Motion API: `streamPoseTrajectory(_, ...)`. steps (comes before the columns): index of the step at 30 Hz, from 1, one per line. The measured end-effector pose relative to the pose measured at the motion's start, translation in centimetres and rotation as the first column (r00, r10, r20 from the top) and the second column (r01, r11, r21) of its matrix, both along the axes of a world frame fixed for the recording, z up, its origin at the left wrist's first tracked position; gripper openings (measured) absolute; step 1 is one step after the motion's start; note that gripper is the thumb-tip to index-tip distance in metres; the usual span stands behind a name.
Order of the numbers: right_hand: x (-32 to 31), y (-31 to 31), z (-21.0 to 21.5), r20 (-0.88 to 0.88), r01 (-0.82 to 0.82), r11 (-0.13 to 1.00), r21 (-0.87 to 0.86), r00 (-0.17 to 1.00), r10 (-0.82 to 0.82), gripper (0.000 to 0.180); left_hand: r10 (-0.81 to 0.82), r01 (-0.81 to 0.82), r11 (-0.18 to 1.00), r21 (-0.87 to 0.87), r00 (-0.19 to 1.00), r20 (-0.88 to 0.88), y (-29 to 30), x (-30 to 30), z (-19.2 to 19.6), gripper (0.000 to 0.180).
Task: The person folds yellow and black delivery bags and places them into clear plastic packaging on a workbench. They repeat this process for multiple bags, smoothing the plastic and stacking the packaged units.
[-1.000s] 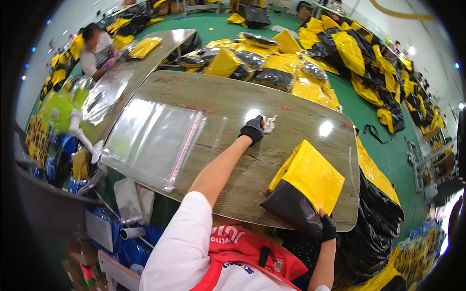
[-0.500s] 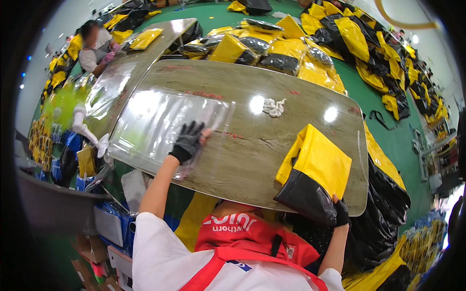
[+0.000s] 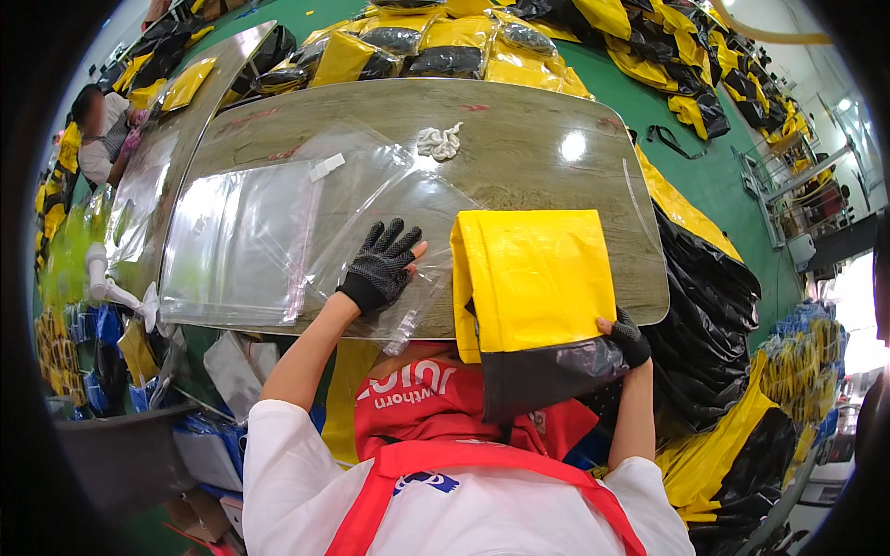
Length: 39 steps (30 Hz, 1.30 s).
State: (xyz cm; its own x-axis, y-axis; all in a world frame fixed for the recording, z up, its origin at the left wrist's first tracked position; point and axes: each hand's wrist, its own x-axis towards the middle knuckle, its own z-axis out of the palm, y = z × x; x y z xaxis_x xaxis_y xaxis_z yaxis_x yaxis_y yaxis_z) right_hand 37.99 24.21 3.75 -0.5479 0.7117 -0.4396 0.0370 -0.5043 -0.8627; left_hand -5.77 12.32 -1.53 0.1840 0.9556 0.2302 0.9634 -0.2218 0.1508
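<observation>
My left hand [image 3: 383, 266], in a dark dotted glove with bare fingertips, lies spread on a clear plastic bag [image 3: 394, 185] on the wood-grain table. A stack of more clear bags [image 3: 243, 246] lies to its left. At the table's near edge, my right hand [image 3: 626, 339], gloved alike, grips the lower right side of a folded yellow and black plastic sheet [image 3: 533, 278]. Its thumb rests on top and the other fingers are partly hidden. The black end of the sheet hangs over the edge. A crumpled white cloth or string [image 3: 438, 142] lies beyond the bags.
Yellow and black packed bundles [image 3: 450, 46] are heaped behind the table. A second table [image 3: 199, 102] adjoins on the left, where a co-worker [image 3: 107, 134] in pink gloves stands. More yellow and black sheeting [image 3: 705, 296] hangs along the right side. A grey bin [image 3: 120, 454] stands at lower left.
One clear bag has been drawn rightward off the stack under my left hand. My right hand has brought the folded sheet left, next to that bag. The view has shifted.
</observation>
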Motion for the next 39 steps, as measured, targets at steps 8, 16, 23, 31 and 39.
streamPoseTrajectory(8,-1.2,-0.3,0.1,-0.014,-0.004,1.0,-0.007,1.0,0.004,0.058,0.061,-0.059,0.995,-0.086,0.998,0.024,-0.3,0.3,-0.1,0.041)
streamPoseTrajectory(16,-2.6,-0.6,1.2,0.069,-0.04,0.999,0.017,0.997,0.039,0.057,0.07,-0.079,0.996,0.03,0.968,0.242,-0.5,0.7,-1.1,0.036)
streamPoseTrajectory(23,-2.4,-1.6,1.6,-0.021,0.04,0.998,-0.041,0.999,-0.041,0.056,0.069,-0.029,0.997,-0.077,0.806,0.588,0.1,-0.5,-1.8,0.047)
streamPoseTrajectory(31,-8.2,-7.1,1.8,0.098,-0.139,0.983,0.124,0.987,0.127,0.059,0.094,0.057,0.987,-0.152,0.564,0.821,-2.2,0.2,7.6,0.05)
streamPoseTrajectory(39,-19.1,2.0,0.0,0.245,-0.335,0.835,0.436,0.937,0.248,0.028,-0.155,0.177,0.983,-0.05,0.946,0.284,-6.0,1.5,9.6,0.043)
